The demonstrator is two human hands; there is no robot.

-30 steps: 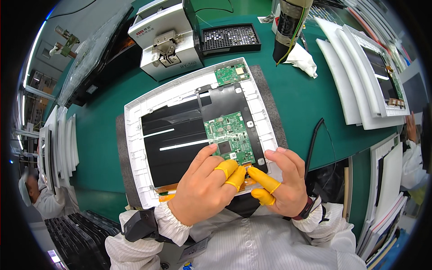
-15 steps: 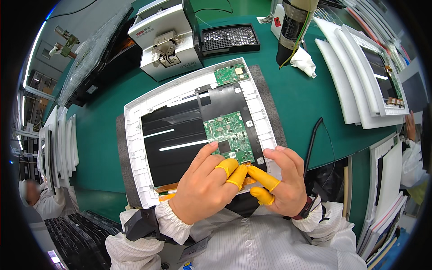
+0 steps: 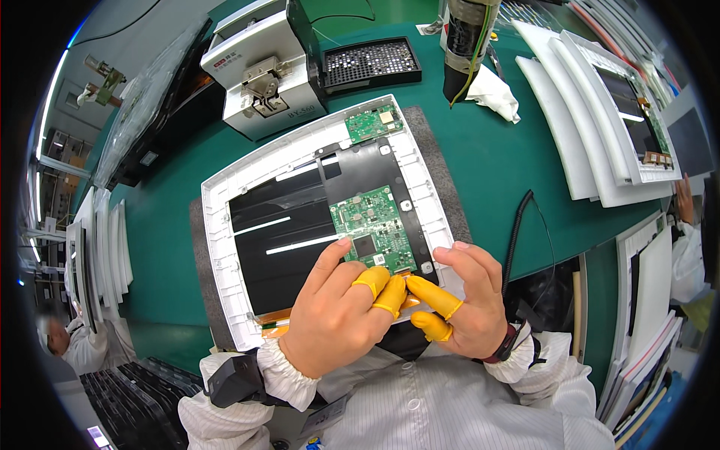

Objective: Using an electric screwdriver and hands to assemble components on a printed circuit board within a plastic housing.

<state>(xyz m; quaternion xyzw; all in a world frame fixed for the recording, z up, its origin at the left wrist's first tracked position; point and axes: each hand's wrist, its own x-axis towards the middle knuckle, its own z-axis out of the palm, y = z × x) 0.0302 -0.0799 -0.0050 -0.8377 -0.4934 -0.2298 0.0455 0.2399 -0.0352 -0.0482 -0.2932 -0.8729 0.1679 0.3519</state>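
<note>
A white plastic display housing (image 3: 219,259) lies face down, with a dark panel (image 3: 281,262) and a green circuit board (image 3: 375,217) inside. At the board's near edge an orange flex cable (image 3: 409,301) is partly hidden by my fingers. My left hand (image 3: 337,311) pinches at the cable with yellow-cotted fingertips, one bare finger stretched over the board. My right hand (image 3: 472,304) meets it from the right. Its cotted index tip is at the cable's board end, its cotted thumb lower down, its other fingers over the housing rim. The exact grip is partly hidden.
The housing rests on a grey foam mat (image 3: 439,165) on a green table. Behind it stand a white machine (image 3: 274,82) and a black tray of small parts (image 3: 371,66). A wrapped tool (image 3: 465,56) hangs beside a white cloth (image 3: 495,94). Foam-separated panels (image 3: 570,127) stand at right.
The whole view has shifted slightly, so the housing and machine appear a little further left. Both hands stay at the flex cable, with only slight fingertip movement.
</note>
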